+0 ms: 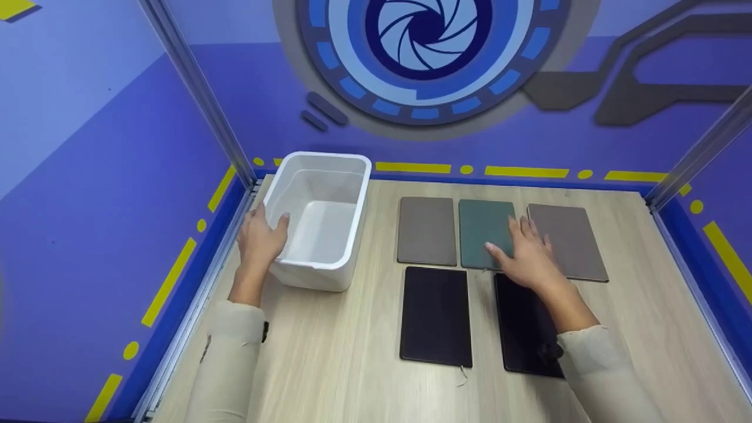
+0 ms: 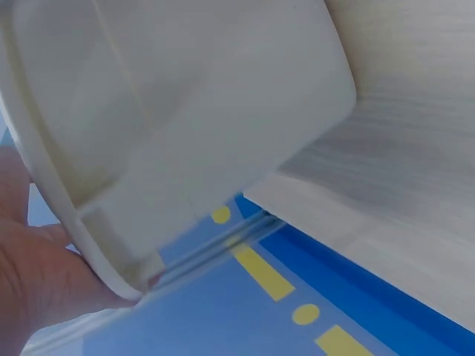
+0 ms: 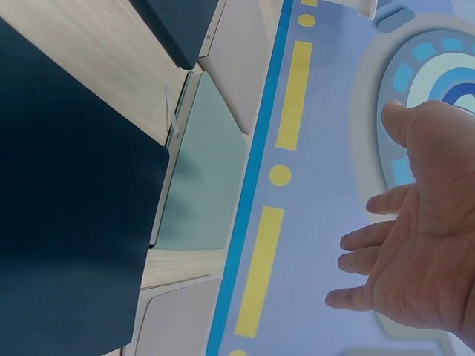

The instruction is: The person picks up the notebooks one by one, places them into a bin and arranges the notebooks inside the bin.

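Observation:
At the left, a white plastic bin stands on the table, its inside bare. My left hand grips the bin's left rim; the left wrist view shows this hand against the rim. My right hand hovers over the right part of a green notebook, its fingers spread. In the right wrist view that hand holds nothing. A grey-brown notebook lies left of the green one, another brown notebook right. In front lie a black notebook and a second black notebook, partly hidden by my right arm.
The wooden table is bounded by a blue-purple back wall and side walls. Metal corner posts rise at both back corners. A thin ribbon sticks out from the left black notebook's front edge.

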### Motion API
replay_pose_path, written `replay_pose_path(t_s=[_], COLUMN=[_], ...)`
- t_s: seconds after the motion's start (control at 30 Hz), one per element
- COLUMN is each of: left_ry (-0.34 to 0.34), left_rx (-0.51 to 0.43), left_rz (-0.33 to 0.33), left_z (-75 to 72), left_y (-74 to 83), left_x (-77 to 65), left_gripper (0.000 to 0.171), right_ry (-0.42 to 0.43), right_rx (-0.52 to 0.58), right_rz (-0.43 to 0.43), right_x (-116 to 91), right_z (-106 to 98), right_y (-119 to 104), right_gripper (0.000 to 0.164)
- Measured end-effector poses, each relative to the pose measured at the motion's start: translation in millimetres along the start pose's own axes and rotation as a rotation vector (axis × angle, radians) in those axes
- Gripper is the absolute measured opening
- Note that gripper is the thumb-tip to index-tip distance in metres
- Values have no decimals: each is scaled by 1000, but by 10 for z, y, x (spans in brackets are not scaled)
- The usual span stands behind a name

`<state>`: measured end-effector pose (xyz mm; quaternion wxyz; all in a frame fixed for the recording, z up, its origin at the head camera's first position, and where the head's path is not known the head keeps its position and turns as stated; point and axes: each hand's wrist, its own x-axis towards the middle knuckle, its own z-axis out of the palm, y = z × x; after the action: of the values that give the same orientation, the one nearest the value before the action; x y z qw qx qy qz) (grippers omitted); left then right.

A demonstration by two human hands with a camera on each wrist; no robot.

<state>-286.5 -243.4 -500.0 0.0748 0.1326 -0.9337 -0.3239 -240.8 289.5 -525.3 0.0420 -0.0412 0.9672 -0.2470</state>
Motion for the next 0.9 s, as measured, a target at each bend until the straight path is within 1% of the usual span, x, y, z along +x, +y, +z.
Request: replay_pose_path(t_s=[0.1,0.2,0.27,0.4,0.53,0.63,0.77,0.9], left_ry=[35,49,50,17,-51,-89,-110,-118], left_rx=[-98,-182,-217,-275,-330,-367,-458,-567], left_rz=[-42,-83,-104,-119,-94,-64,-17,25], left_z=[-69,-145,-193,-272,-283,-248,-180,-106], left_y=[-69,-114,-141,-211,-351,-492,-639,-735], left_x=[44,81,104,122,98,45,-46,-132], left_gripper=[66,53,46,41,46,51,56,61], right_ry=[0,11,15,10,10,22,35,38], right_rx=[3,-4,-4,8,35,48,56,60], right_rz=[-5,-7,-5,7,22,26,27,29], right_x=[1,4,8,9,0,-9,-18,-21], right_z=[8,24,39,61,54,43,41,48], right_y=[34,72,104,177,256,293,321,364], right_gripper=[86,79,77,76,76,75,74,74])
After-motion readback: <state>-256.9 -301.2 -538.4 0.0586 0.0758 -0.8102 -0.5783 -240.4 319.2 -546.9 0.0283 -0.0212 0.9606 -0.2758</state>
